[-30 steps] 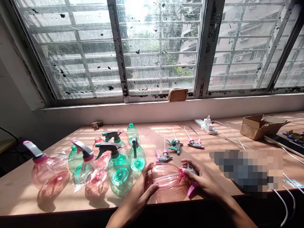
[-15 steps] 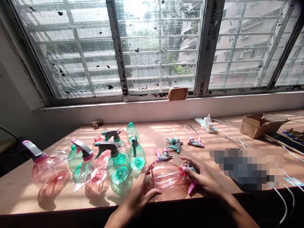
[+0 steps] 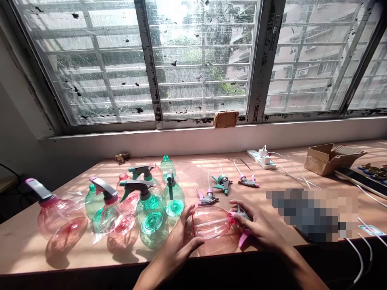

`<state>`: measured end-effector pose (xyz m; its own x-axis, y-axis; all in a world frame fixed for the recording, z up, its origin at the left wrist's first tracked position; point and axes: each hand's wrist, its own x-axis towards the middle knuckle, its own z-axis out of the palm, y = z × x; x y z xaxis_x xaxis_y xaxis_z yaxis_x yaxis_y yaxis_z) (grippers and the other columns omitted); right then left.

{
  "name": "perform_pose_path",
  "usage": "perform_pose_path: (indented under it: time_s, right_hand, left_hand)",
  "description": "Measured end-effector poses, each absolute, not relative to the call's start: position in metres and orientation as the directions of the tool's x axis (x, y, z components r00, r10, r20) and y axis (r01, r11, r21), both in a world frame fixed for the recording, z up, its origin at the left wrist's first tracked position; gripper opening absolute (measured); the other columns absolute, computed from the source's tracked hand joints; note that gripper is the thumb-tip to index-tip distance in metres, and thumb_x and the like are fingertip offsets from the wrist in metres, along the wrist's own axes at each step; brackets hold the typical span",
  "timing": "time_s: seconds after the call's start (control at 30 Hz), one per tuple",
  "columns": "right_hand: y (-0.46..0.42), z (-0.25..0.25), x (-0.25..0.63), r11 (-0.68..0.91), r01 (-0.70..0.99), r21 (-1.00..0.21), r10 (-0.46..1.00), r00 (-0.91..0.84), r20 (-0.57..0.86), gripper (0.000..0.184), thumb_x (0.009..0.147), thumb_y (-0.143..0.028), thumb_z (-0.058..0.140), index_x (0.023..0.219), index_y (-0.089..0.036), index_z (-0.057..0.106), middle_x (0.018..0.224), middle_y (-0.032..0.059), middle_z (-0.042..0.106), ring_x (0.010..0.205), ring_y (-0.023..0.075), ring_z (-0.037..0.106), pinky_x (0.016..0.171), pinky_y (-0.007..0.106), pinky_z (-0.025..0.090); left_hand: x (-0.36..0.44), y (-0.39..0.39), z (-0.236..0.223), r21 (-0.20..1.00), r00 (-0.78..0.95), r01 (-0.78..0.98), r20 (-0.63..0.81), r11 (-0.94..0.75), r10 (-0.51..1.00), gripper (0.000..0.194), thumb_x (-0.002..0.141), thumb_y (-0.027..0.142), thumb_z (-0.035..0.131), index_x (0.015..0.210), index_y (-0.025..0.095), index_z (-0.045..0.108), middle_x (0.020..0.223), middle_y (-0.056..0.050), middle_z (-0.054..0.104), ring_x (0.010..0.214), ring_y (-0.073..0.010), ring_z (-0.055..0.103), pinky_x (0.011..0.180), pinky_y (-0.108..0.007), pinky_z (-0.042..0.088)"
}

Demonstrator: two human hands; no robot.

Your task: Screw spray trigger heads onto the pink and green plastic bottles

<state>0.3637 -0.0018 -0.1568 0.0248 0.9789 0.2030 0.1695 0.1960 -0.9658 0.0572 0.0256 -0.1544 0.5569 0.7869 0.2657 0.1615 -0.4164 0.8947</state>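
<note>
A clear pink spray bottle lies on its side near the front edge of the wooden table. My left hand cups the bottle's base, fingers wrapped round it. My right hand is closed on the grey and pink trigger head at the bottle's neck. Three loose trigger heads with dip tubes lie just beyond the bottle.
Several pink and green spray bottles crowd the table's left half. A white power strip with cables, a cardboard box and a blurred patch lie at the right. A barred window runs along the back.
Both hands stayed on the pink bottle and its trigger head; the left hand's fingers shifted slightly round the base. The view drifted a little.
</note>
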Motion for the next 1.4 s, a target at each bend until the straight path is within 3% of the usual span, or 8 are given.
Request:
perform_pose_path:
  time_s: [0.2, 0.33, 0.67, 0.87, 1.0, 1.1, 1.23, 1.4]
  right_hand:
    - [0.0, -0.162, 0.365, 0.222, 0.172, -0.96, 0.974, 0.007, 0.227, 0.059, 0.088, -0.067, 0.075, 0.128, -0.024, 0.071, 0.112, 0.0092, 0.075, 0.103, 0.0326, 0.073, 0.098, 0.054, 0.059]
    - [0.0, -0.161, 0.365, 0.236, 0.161, -0.958, 0.971, 0.002, 0.24, 0.058, 0.087, -0.066, 0.076, 0.128, -0.025, 0.071, 0.105, 0.0072, 0.074, 0.089, 0.0282, 0.073, 0.085, 0.049, 0.063]
    - [0.002, -0.155, 0.362, 0.2, 0.104, -0.974, 0.975, 0.079, 0.208, 0.069, 0.078, -0.07, 0.083, 0.128, -0.024, 0.071, 0.105, 0.0085, 0.077, 0.1, 0.0307, 0.074, 0.095, 0.047, 0.06]
    - [0.009, -0.163, 0.358, 0.112, -0.125, -0.986, 0.971, 0.223, 0.082, 0.073, 0.071, -0.075, 0.085, 0.118, -0.021, 0.069, 0.091, 0.0031, 0.073, 0.063, 0.0181, 0.066, 0.055, 0.03, 0.056]
    - [0.009, -0.167, 0.36, 0.12, -0.283, -0.952, 0.954, 0.298, 0.032, 0.067, 0.079, -0.079, 0.076, 0.111, -0.021, 0.072, 0.084, 0.0011, 0.073, 0.047, 0.0106, 0.055, 0.044, 0.025, 0.046]
    - [0.008, -0.169, 0.365, 0.107, -0.377, -0.92, 0.98, 0.195, 0.034, 0.071, 0.085, -0.087, 0.06, 0.103, -0.02, 0.075, 0.087, 0.0057, 0.077, 0.048, 0.0122, 0.058, 0.047, 0.026, 0.048]
    - [0.006, -0.176, 0.376, 0.123, -0.334, -0.935, 0.991, -0.009, 0.133, 0.091, 0.085, -0.097, 0.034, 0.106, -0.021, 0.08, 0.099, 0.0135, 0.08, 0.072, 0.0251, 0.072, 0.058, 0.034, 0.057]
    - [-0.001, -0.188, 0.374, 0.335, -0.148, -0.931, 0.921, -0.157, 0.356, 0.09, 0.076, -0.096, 0.055, 0.132, -0.028, 0.075, 0.136, 0.0158, 0.072, 0.092, 0.0337, 0.073, 0.08, 0.049, 0.062]
  left_hand:
    - [0.056, 0.034, -0.163, 0.896, 0.568, 0.153, 0.265, -0.417, 0.779, 0.08, 0.095, 0.054, 0.073, 0.162, 0.033, 0.035, 0.165, -0.013, 0.05, 0.145, -0.0338, 0.055, 0.124, -0.052, 0.044]
    - [0.054, 0.035, -0.168, 0.803, 0.527, 0.253, 0.353, -0.54, 0.773, 0.084, 0.09, 0.053, 0.079, 0.162, 0.036, 0.038, 0.166, -0.011, 0.05, 0.147, -0.0361, 0.053, 0.128, -0.052, 0.037]
    - [0.056, 0.031, -0.162, 0.697, 0.57, 0.312, 0.406, -0.646, 0.714, 0.085, 0.097, 0.045, 0.073, 0.167, 0.037, 0.025, 0.172, -0.012, 0.038, 0.158, -0.0347, 0.038, 0.129, -0.053, 0.035]
    - [0.058, 0.029, -0.157, 0.668, 0.57, 0.296, 0.45, -0.683, 0.687, 0.07, 0.098, 0.044, 0.073, 0.16, 0.036, 0.041, 0.169, -0.012, 0.041, 0.16, -0.0342, 0.034, 0.131, -0.053, 0.032]
    - [0.056, 0.03, -0.162, 0.77, 0.517, 0.225, 0.425, -0.597, 0.743, 0.069, 0.093, 0.045, 0.079, 0.152, 0.033, 0.045, 0.166, -0.014, 0.042, 0.159, -0.035, 0.035, 0.124, -0.052, 0.045]
    - [0.055, 0.031, -0.167, 0.801, 0.494, 0.239, 0.386, -0.549, 0.779, 0.067, 0.091, 0.046, 0.08, 0.146, 0.033, 0.045, 0.166, -0.013, 0.042, 0.157, -0.0344, 0.04, 0.124, -0.052, 0.047]
    - [0.056, 0.029, -0.164, 0.795, 0.51, 0.286, 0.346, -0.535, 0.787, 0.073, 0.094, 0.046, 0.077, 0.15, 0.031, 0.033, 0.164, -0.015, 0.045, 0.153, -0.033, 0.047, 0.129, -0.056, 0.039]
    - [0.057, 0.022, -0.151, 0.758, 0.572, 0.39, 0.246, -0.522, 0.783, 0.073, 0.096, 0.049, 0.074, 0.153, 0.03, 0.032, 0.165, -0.016, 0.047, 0.154, -0.0345, 0.045, 0.128, -0.056, 0.04]
